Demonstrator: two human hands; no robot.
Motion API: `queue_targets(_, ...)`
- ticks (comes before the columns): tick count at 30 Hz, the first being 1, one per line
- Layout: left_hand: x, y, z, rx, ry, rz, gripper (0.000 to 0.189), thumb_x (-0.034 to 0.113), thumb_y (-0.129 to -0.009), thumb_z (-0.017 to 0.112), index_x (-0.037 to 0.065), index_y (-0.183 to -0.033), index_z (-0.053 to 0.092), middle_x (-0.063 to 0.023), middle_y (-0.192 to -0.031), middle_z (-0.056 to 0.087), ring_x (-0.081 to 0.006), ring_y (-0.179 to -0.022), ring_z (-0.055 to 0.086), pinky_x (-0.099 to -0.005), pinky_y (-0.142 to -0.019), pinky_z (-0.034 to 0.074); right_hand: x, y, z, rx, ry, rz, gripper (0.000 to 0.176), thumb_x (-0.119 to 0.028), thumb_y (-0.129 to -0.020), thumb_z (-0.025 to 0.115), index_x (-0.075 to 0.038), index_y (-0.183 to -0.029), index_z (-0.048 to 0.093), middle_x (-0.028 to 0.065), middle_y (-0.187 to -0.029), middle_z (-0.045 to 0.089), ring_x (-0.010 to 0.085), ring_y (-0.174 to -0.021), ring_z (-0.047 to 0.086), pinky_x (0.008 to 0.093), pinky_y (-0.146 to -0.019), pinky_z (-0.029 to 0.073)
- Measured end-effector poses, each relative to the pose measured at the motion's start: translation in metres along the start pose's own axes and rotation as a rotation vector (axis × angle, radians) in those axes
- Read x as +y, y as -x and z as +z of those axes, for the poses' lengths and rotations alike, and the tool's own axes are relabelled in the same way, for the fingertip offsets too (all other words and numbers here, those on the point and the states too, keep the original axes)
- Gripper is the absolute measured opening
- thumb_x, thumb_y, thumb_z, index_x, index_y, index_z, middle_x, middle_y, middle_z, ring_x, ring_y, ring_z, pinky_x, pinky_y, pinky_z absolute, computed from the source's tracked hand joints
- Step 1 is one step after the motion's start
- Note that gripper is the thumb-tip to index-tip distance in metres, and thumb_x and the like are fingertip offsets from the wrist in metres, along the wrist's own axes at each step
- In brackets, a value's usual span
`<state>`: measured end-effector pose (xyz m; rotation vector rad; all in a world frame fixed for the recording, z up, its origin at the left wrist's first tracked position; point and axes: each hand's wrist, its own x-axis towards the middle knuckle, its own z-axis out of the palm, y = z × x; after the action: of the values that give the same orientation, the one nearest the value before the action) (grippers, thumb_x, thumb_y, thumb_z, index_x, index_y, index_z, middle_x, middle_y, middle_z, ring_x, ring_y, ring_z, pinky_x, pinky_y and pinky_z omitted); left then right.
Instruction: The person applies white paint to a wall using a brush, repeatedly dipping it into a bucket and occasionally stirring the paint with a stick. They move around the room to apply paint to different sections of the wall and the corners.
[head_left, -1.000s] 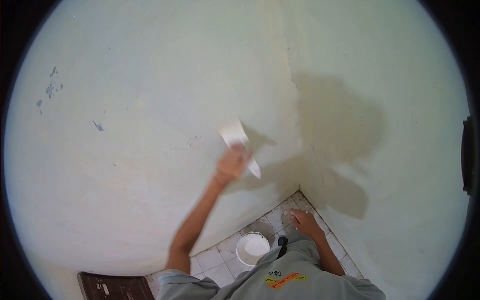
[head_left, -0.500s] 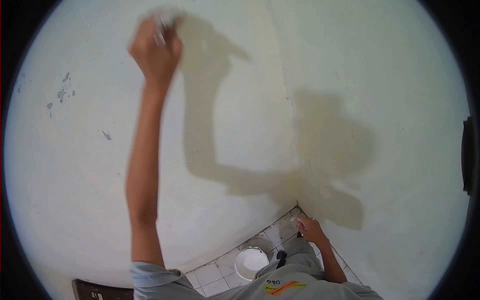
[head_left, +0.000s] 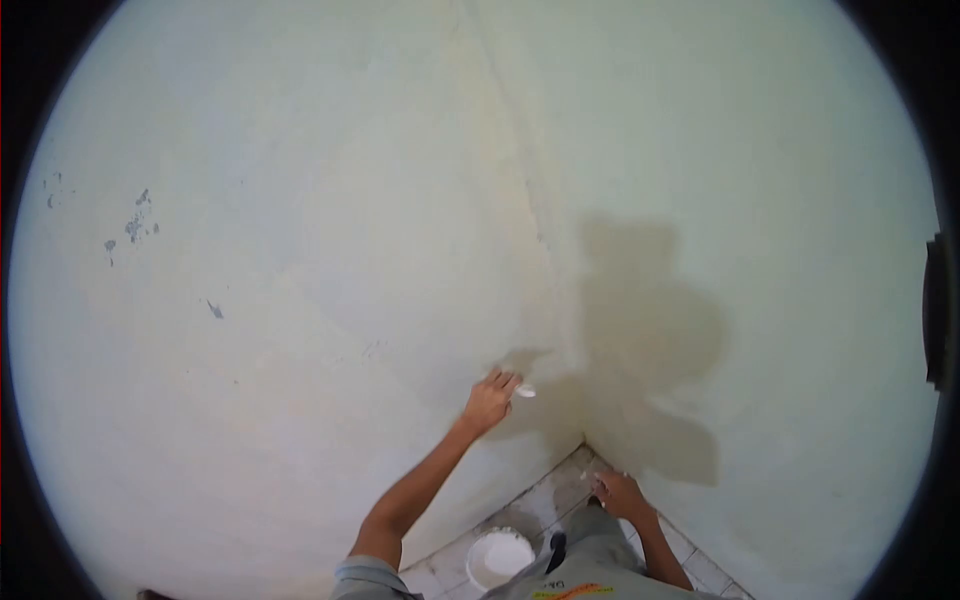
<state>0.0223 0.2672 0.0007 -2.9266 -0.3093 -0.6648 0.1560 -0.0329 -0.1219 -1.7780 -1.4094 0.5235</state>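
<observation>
My left hand (head_left: 489,400) is low on the left wall (head_left: 270,400), near the corner. Its fingers close round a paintbrush whose white end (head_left: 526,391) sticks out to the right, close to the wall surface; most of the handle is hidden by the fingers. My right hand (head_left: 620,493) hangs by my right side above the floor, fingers curled, with white specks on them. A pale bit shows at its fingertips, too small to name. Below and between my arms, a round white bucket (head_left: 471,570) stands on the floor.
Grey patches of peeled paint (head_left: 135,228) mark the left wall. The right wall (head_left: 800,330) carries my shadow and meets the left one in a rough corner seam. Pale floor tiles (head_left: 545,500) lie below. A dark object (head_left: 935,310) juts in at the right edge.
My left hand has come down from high on the wall to near the lower corner, still holding the paintbrush. The right hand stays by my side. The view has shifted slightly.
</observation>
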Motion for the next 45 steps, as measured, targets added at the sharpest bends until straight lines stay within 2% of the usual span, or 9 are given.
queue_targets(5, -0.034, -0.074, -0.097, 0.446, 0.023, -0.304, 0.026, -0.002, -0.06, 0.055, 0.004, -0.085, 0.06, -0.0154, -0.077, 0.059, -0.0341, -0.071, 0.057, -0.0405, -0.062, 0.048, 0.027, 0.023, -0.033, -0.032, 0.076, 0.085, 0.023, -0.018, -0.081, 0.053, -0.01, -0.102, 0.057, 0.0141, -0.078, 0.061, 0.0304, -0.073, 0.06, 0.0393, -0.064, 0.046)
queue_targets(14, -0.029, -0.255, -0.433, 1.112, -0.613, 0.322, 0.034, -0.005, -0.064, 0.057, 0.008, -0.095, 0.062, -0.0079, -0.083, 0.062, -0.0266, -0.075, 0.058, -0.036, -0.059, 0.048, 0.023, 0.044, -0.033, 0.126, 0.043, -0.065, 0.022, -0.014, -0.081, 0.05, -0.01, -0.101, 0.056, 0.0141, -0.077, 0.062, 0.03, -0.072, 0.061, 0.038, -0.063, 0.047)
queue_targets(20, -0.058, -0.137, -0.156, 0.308, -0.363, 0.039, 0.046, -0.002, -0.07, 0.053, 0.009, -0.115, 0.055, -0.0108, -0.114, 0.057, -0.0258, -0.111, 0.051, -0.0362, -0.091, 0.044, 0.009, 0.142, -0.051, 0.069, 0.014, 0.017, 0.016, -0.01, -0.08, 0.047, -0.006, -0.094, 0.053, 0.0117, -0.077, 0.063, 0.0285, -0.071, 0.062, 0.036, -0.064, 0.047)
queue_targets(24, 0.071, -0.011, 0.013, -0.088, -0.1, -0.218, 0.009, 0.003, -0.071, 0.053, 0.005, -0.078, 0.058, -0.0121, -0.084, 0.06, -0.0308, -0.081, 0.057, -0.0419, -0.065, 0.05, 0.022, 0.221, -0.076, 0.064, -0.026, 0.069, 0.02, -0.013, -0.082, 0.048, -0.004, -0.099, 0.053, 0.0117, -0.077, 0.063, 0.0275, -0.07, 0.062, 0.035, -0.064, 0.047)
queue_targets(26, 0.148, 0.044, 0.058, 0.051, 0.111, -0.316, 0.028, 0.0, -0.066, 0.055, 0.006, -0.092, 0.062, -0.0126, -0.085, 0.06, -0.0304, -0.084, 0.058, -0.0416, -0.067, 0.05, 0.056, 0.273, -0.081, 0.047, 0.108, 0.07, 0.026, -0.02, -0.085, 0.047, -0.002, -0.103, 0.055, 0.0175, -0.095, 0.06, 0.0327, -0.087, 0.057, 0.0398, -0.076, 0.044)
queue_targets(30, 0.3, 0.116, 0.055, 0.155, 0.41, -0.341, 0.024, 0.0, -0.067, 0.056, 0.006, -0.09, 0.063, -0.0143, -0.088, 0.063, -0.0322, -0.079, 0.06, -0.0387, -0.069, 0.05, -0.007, 0.319, -0.128, 0.017, -0.453, 0.578, 0.029, -0.022, -0.086, 0.048, -0.003, -0.106, 0.056, 0.0198, -0.106, 0.057, 0.0356, -0.096, 0.054, 0.0406, -0.083, 0.043)
queue_targets(33, 0.387, 0.164, 0.032, 0.332, 0.511, -0.426, 0.014, 0.008, -0.074, 0.061, 0.006, -0.087, 0.063, -0.0127, -0.086, 0.063, -0.0315, -0.077, 0.061, -0.0396, -0.068, 0.049, -0.008, 0.346, -0.13, -0.102, -0.408, 0.584, 0.037, -0.026, -0.086, 0.049, -0.006, -0.118, 0.051, 0.0188, -0.12, 0.051, 0.0358, -0.107, 0.049, 0.0389, -0.093, 0.038)
queue_targets(36, 0.452, 0.206, -0.005, 0.471, 0.56, -0.566, 0.012, 0.01, -0.073, 0.066, 0.005, -0.084, 0.064, -0.013, -0.081, 0.063, -0.0312, -0.075, 0.061, -0.038, -0.066, 0.049, 0.035, 0.363, -0.094, 0.055, -0.215, 0.259, 0.026, -0.022, -0.081, 0.055, -0.009, -0.104, 0.058, 0.0158, -0.078, 0.062, 0.0341, -0.075, 0.06, 0.0421, -0.068, 0.047)
queue_targets(45, 0.553, 0.384, -0.087, 0.625, 0.377, -1.113, 0.014, 0.001, -0.066, 0.068, 0.002, -0.079, 0.063, -0.0151, -0.075, 0.061, -0.0321, -0.071, 0.06, -0.0359, -0.064, 0.046, -0.05, 0.353, -0.035, -0.289, -0.084, -0.308, 0.027, -0.018, -0.083, 0.057, -0.009, -0.108, 0.057, 0.0167, -0.09, 0.062, 0.0301, -0.077, 0.061, 0.0353, -0.069, 0.047)
